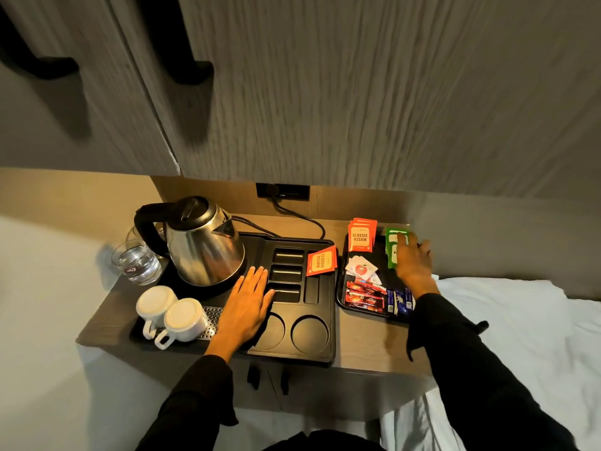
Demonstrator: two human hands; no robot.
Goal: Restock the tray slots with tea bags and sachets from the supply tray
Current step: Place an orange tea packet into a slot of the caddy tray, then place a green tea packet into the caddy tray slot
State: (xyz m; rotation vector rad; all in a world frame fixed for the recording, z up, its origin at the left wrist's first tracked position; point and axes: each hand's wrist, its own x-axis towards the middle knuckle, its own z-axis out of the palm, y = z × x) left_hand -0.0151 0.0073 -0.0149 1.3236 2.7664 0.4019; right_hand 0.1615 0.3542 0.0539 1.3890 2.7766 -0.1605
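A black hospitality tray [327,351] lies on the counter with three short slots, one long slot and two round recesses. An orange Classic Assam tea bag [320,261] leans in its top right slot. To the right sits the black supply tray [341,296] with a stack of orange tea bags [361,236], green tea bags [393,252], white sachets [361,270], red sachets [364,294] and blue sachets [400,302]. My left hand [248,299] rests flat and open on the hospitality tray beside the slots. My right hand [414,262] lies on the green tea bags; whether it grips them I cannot tell.
A steel kettle [203,242] stands on the tray's back left, its cord running to a wall socket [282,191]. Two upturned white cups [170,315] sit on a drip grille, and glasses [136,262] stand at far left. Cabinet doors hang overhead; white bedding lies right.
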